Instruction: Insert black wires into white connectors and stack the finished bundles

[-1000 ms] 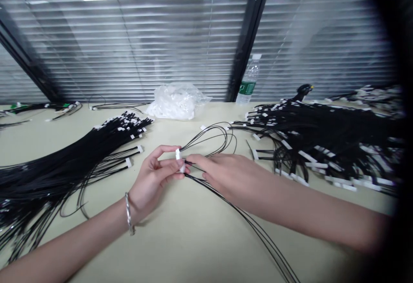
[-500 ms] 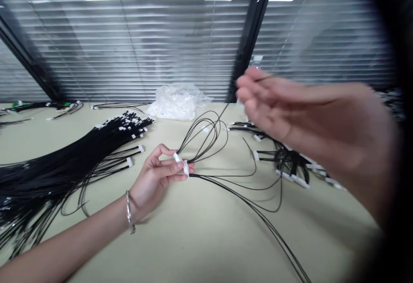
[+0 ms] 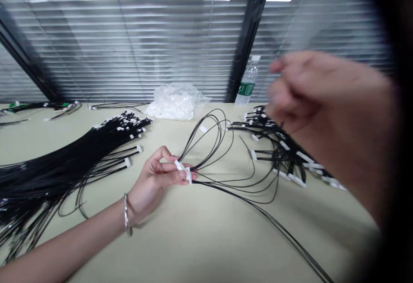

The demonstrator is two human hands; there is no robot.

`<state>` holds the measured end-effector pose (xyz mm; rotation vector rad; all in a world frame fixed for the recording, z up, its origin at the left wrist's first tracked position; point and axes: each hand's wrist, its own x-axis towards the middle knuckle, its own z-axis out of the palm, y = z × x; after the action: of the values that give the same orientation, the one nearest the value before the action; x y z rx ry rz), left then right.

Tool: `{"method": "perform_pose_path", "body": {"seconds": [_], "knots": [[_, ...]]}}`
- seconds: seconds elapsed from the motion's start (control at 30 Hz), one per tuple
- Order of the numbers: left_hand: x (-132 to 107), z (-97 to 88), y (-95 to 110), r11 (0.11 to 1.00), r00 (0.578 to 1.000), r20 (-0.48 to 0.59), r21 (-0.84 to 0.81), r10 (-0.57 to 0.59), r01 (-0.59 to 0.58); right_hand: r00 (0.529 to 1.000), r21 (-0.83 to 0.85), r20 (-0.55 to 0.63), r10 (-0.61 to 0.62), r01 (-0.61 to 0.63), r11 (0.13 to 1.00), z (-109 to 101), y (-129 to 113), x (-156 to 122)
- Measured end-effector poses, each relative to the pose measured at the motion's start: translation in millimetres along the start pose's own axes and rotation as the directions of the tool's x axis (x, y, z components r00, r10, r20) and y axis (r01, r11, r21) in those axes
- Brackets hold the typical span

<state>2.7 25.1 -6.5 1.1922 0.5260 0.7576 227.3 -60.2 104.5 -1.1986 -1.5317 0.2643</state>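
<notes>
Nearest the camera, the right hand (image 3: 309, 98) is raised above the table (image 3: 200, 240) and blurred by motion. Its fingers look curled, but whether they grip anything cannot be told. Lower left, a forearm with a metal bracelet (image 3: 126, 216) leads to the left hand (image 3: 158, 175), which rests on the table. Thumb and fingertips pinch two white connectors (image 3: 183, 170) side by side. From the connectors, thin black wires (image 3: 213, 145) arc away in loops and trail off toward the lower right. Farther back, a long bundle of black cables (image 3: 64, 158) lies on the left and a tangled cable pile (image 3: 284, 145) on the right. Behind these are a clear plastic bag (image 3: 177, 101), a water bottle (image 3: 248, 83) and closed window blinds (image 3: 145, 38).
</notes>
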Motion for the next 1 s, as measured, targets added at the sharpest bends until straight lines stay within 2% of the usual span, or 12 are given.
{"method": "perform_pose_path", "body": {"seconds": [0.07,0.1,0.17,0.27,0.37,0.67,1.0], "knots": [[-0.7,0.5,0.0,1.000,1.000,0.015,0.001,0.014,-0.015,0.982,0.029,0.162,0.094,-0.100,0.995,22.0,-2.8,-4.8],[-0.9,0.6,0.0,1.000,1.000,0.022,-0.001,0.021,-0.021,0.964,-0.004,0.250,0.091,-0.093,0.996,32.1,-2.5,-8.1],[-1.1,0.5,-0.1,1.000,0.999,0.040,-0.005,0.029,-0.029,0.940,-0.145,0.339,0.024,0.027,0.989,48.4,2.0,-15.7],[-1.3,-0.4,-0.5,0.999,0.996,0.078,-0.010,0.047,-0.046,0.931,-0.333,0.344,-0.118,0.239,0.912,62.5,13.8,-24.5],[-1.6,-1.4,-1.2,0.998,0.993,0.096,-0.018,0.061,-0.059,0.915,-0.389,0.356,-0.187,0.328,0.861,66.6,22.5,-27.4],[-0.7,-0.2,-1.2,0.999,0.995,0.092,-0.003,0.047,-0.047,0.923,-0.449,0.314,-0.222,0.351,0.822,61.0,19.5,-23.9],[-2.7,-0.9,-1.5,0.998,0.993,0.106,0.007,0.057,-0.059,0.899,-0.445,0.334,-0.283,0.415,0.794,61.3,20.6,-24.2]]}}
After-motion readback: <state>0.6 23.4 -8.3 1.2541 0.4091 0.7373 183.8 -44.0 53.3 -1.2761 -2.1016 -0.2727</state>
